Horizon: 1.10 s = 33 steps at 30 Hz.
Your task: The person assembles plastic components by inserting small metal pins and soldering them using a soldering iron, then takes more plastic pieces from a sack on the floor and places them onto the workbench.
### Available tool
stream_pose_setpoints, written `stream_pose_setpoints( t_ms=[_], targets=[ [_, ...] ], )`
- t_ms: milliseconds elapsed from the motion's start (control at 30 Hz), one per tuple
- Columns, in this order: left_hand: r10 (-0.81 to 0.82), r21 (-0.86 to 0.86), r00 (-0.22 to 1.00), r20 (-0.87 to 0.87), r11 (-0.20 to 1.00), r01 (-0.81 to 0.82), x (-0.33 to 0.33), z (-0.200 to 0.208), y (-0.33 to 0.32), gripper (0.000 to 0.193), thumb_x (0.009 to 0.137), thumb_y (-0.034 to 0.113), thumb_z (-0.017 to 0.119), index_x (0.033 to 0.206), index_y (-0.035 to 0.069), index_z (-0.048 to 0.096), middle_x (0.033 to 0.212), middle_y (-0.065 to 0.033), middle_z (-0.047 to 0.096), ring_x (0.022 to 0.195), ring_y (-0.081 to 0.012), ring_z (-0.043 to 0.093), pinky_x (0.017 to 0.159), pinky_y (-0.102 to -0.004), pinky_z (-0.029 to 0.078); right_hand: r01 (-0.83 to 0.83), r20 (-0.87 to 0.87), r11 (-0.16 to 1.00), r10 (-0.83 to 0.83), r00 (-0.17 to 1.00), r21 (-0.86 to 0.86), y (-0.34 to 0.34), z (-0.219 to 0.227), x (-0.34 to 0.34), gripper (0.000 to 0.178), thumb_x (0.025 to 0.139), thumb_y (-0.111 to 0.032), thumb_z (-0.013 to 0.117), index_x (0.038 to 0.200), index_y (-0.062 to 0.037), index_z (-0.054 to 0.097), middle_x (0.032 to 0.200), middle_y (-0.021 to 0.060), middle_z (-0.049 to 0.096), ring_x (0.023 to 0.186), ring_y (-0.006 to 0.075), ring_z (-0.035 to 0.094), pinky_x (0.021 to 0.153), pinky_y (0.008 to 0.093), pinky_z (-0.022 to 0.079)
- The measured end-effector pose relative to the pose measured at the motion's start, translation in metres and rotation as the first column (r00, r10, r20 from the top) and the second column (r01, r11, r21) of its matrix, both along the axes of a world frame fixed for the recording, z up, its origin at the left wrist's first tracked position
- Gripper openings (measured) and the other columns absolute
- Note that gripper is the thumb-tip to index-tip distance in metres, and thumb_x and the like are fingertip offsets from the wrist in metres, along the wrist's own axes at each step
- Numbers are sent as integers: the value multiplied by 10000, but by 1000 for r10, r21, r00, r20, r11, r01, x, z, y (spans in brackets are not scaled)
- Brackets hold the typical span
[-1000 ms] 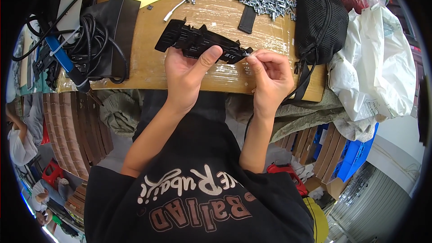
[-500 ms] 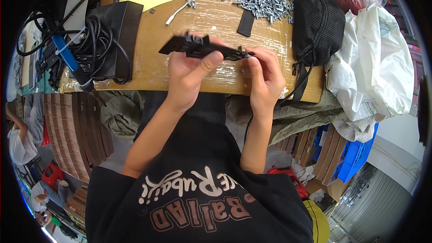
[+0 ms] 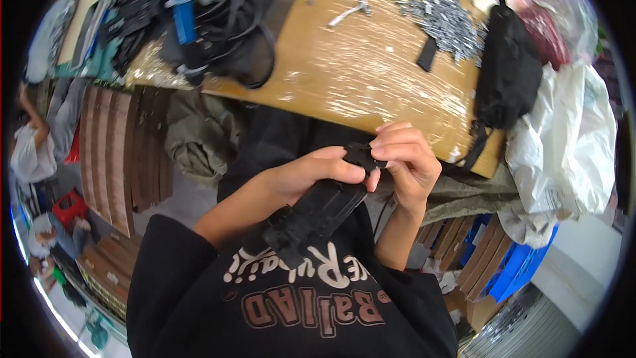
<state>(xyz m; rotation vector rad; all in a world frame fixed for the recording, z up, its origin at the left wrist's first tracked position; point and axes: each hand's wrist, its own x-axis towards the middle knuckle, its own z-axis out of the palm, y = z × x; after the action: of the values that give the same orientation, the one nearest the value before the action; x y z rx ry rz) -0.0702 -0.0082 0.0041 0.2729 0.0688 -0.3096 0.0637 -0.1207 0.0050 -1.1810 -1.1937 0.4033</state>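
A long black plastic part with moulded slots and ridges is held close to my chest, tilted down toward the left. My left hand grips its upper end, the thumb lying across it. At that same end, my right hand pinches with thumb and fingertips. Whether a separate small piece sits between those right fingertips is hidden. Both hands are just off the near edge of the wrapped table.
Small metal pieces lie heaped at the back right, near a black strip, a black mesh pouch and a white plastic bag. A white cable lies farther back. Black cables and a blue-handled tool crowd the left.
Both hands have brought the black plastic part from above the table toward my chest. It has turned, its broad face now showing and its free end pointing down-left. The head view has shifted.
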Motion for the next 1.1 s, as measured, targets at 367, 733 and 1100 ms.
stream_pose_setpoints(
  t_ms=[367,733,1100],
  targets=[
    [612,857,790,-21,418,-301,-90,-41,21,110,793,132,543,829,40,495,755,6,457,675,-49,463,594,-198,387,-393,-618,744,-33,785,-540,26,-21,-92,326,790,-37,568,1062,-23,389,648,52,556,491,78,518,431,184,410],
    [859,774,497,-124,397,-493,-119,-47,33,157,798,182,561,842,41,508,611,17,501,447,-27,441,356,-181,311,-645,-808,541,-119,576,-539,54,-2,-142,247,849,-104,481,1003,-65,292,517,69,510,307,94,419,280,180,263],
    [797,768,599,-75,430,-475,-121,-40,47,151,782,171,551,823,41,484,586,3,491,383,-40,419,296,-190,296,-626,-846,623,-113,521,-469,59,2,-146,269,845,-90,479,1001,-49,263,597,122,552,324,115,445,281,179,281]
  ],
)
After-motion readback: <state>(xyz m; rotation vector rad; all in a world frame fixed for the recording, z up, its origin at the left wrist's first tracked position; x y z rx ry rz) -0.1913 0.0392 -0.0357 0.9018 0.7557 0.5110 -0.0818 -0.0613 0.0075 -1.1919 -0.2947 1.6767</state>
